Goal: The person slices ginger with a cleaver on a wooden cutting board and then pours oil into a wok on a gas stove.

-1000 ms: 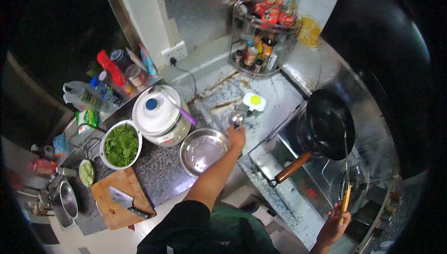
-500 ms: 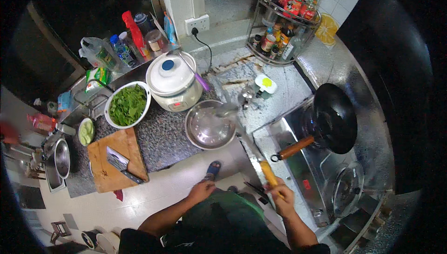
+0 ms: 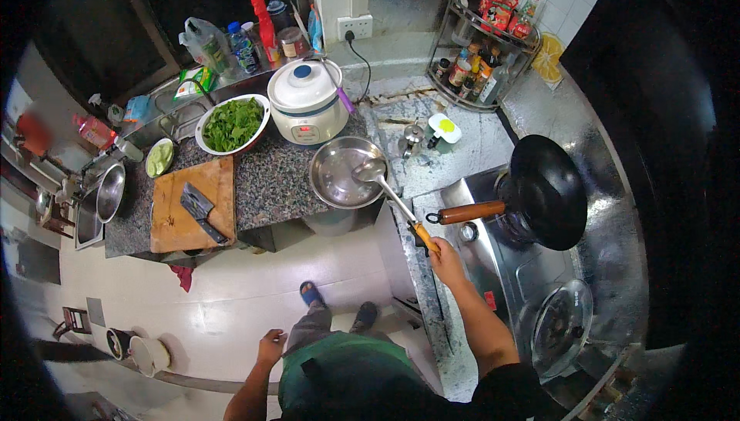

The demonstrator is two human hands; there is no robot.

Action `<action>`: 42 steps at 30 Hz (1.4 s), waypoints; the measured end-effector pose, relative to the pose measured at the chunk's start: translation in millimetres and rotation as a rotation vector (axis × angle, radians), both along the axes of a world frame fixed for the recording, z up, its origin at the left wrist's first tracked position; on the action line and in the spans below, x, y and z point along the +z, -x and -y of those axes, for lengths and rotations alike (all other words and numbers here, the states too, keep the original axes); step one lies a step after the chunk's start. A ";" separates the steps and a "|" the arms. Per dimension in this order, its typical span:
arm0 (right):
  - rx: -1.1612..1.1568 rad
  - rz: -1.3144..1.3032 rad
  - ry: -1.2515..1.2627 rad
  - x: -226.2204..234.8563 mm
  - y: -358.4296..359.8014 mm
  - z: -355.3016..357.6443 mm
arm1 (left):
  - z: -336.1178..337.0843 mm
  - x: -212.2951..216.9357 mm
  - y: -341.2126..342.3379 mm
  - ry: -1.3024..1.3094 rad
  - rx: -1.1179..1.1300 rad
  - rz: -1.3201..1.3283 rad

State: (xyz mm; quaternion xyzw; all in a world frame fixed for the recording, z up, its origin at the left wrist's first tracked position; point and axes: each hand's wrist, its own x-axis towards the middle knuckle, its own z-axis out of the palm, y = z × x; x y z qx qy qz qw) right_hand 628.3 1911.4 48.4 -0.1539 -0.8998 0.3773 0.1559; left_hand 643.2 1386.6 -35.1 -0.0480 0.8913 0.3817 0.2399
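My right hand [image 3: 445, 257] is closed round the yellow handle of a long metal ladle [image 3: 397, 201]. The ladle's rounded head reaches over a shiny steel bowl [image 3: 327, 182], which stands at the counter's corner; whether it touches the inside is hard to tell. Low beside my body hangs my left hand [image 3: 271, 344], loosely open and holding nothing. Right of the ladle, a black wok [image 3: 547, 193] sits on the gas stove [image 3: 493, 267], its wooden handle pointing left.
Behind the bowl stands a white electric cooker [image 3: 308, 116]. Leafy greens [image 3: 233, 124] fill a white bowl beside it. A cleaver [image 3: 199, 205] lies on a wooden cutting board [image 3: 169, 228], near a small bowl of pale slices [image 3: 159, 159]. A glass lid [image 3: 561, 328] and condiment rack [image 3: 482, 58] stand at right.
The ladle's head, blurred by motion earlier, now shows plainly over the steel bowl. My left hand has dropped from in front of my body to my left side. The whole view has shifted.
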 end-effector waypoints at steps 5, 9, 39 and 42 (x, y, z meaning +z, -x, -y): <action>-0.116 -0.123 -0.438 -63.8 4.6 -10.2 | 65.8 -18.4 -49.3 0.077 0.085 -0.032; -0.153 -0.117 -0.547 -76.8 -0.7 -9.0 | 86.6 17.9 -58.2 0.201 0.174 0.067; 1.643 0.038 -0.501 -160.8 271.2 529.9 | 250.1 -26.8 -131.7 -0.140 1.533 -0.092; 1.749 -0.181 -0.661 -172.3 292.0 582.8 | 249.1 8.0 -128.0 -0.232 1.762 -0.066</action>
